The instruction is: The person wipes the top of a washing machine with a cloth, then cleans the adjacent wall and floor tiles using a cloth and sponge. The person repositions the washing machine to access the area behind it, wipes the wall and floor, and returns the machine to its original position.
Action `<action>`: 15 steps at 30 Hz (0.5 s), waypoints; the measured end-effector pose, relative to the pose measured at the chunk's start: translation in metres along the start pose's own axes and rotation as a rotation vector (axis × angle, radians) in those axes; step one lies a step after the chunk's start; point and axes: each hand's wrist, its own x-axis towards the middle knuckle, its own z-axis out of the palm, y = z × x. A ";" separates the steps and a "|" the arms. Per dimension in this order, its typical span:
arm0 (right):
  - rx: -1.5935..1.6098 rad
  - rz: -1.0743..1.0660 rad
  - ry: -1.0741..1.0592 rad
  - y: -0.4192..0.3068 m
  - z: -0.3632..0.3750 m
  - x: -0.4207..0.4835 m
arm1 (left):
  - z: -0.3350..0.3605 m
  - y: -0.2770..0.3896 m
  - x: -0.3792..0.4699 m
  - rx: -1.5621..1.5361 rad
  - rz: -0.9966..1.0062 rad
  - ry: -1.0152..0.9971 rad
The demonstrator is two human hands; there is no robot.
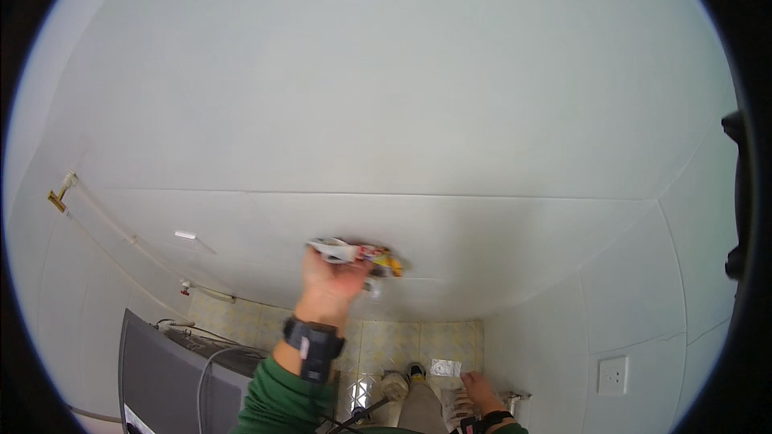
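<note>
My left hand (333, 280) is raised in front of the white wall, the palm side towards me. It grips a crumpled printed packet (377, 255) in red, yellow and white. A white piece (332, 249) with a rounded edge shows at the fingertips; whether it belongs to the packet I cannot tell. My right hand (479, 390) hangs low at my right side. Next to it in the picture are a silvery sheet (446, 367) and a clear, wrinkled plastic-like item (456, 405). Its fingers are too small and blurred to show a hold.
A grey appliance (181, 377) with a pale hose (204, 386) stands at lower left. A wall socket (613, 375) is at right. Pipes (102, 211) and a red-handled valve (185, 287) run along the left wall. A long-handled tool with a rounded head (394, 386) stands by my feet on the tiles (389, 337).
</note>
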 end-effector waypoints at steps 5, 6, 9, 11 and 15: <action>0.005 -0.026 0.028 0.004 0.003 -0.003 | -0.012 0.122 0.009 0.166 0.488 -0.010; -0.003 -0.023 0.036 0.006 0.005 -0.009 | -0.015 0.134 0.015 0.256 0.585 -0.042; 0.022 0.053 0.040 0.017 0.013 -0.047 | -0.021 0.142 0.045 0.789 1.227 0.347; 0.052 0.100 0.047 0.025 0.025 -0.081 | -0.031 0.140 0.058 1.119 1.578 0.510; 0.044 0.201 0.018 0.051 0.046 -0.150 | -0.051 0.123 0.063 1.756 1.756 0.286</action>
